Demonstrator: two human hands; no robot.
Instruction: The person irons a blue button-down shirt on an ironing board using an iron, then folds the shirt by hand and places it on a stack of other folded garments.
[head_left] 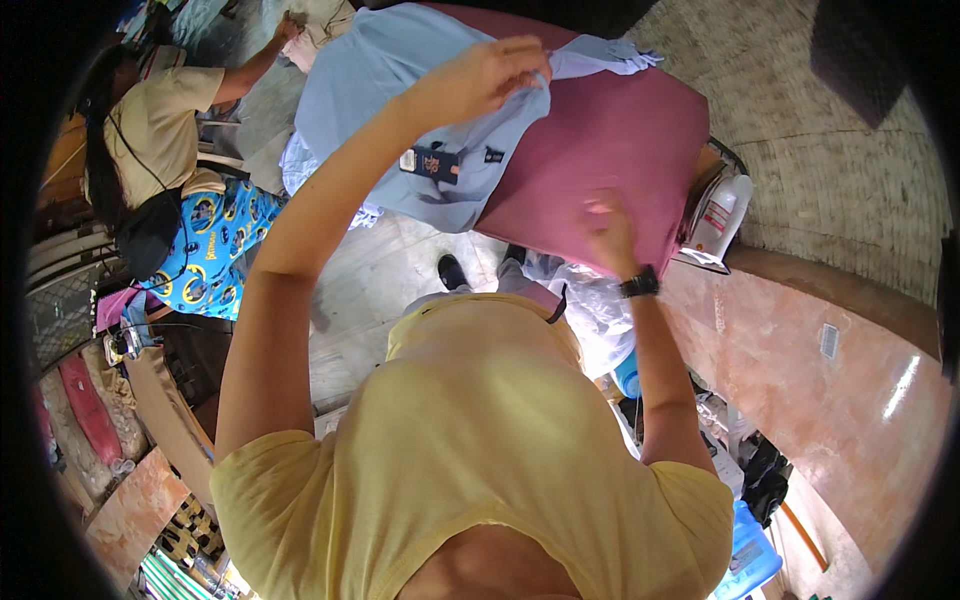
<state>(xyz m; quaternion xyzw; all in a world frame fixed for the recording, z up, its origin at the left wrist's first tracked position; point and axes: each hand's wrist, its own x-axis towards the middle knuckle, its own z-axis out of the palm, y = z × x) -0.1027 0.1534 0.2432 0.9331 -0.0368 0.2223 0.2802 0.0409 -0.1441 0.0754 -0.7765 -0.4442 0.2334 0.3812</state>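
A light blue shirt (390,60) with a dark hang tag (431,165) lies over the left part of a table covered in maroon cloth (610,130). My left hand (490,76) reaches across the shirt, fingers curled on its raised edge. Past that hand, a paler crumpled part of the garment (610,58) stretches along the table's far side. Over the near right part of the maroon cloth is my right hand (608,232), wearing a black wristband. It is apart from the shirt, and motion smears its fingers.
A white bottle (722,208) stands in a holder at the table's right edge. Clear plastic wrapping (590,305) hangs below the near edge. To the left, another person (165,130) reaches toward pale cloth (312,40). A blue water container (748,555) is at lower right.
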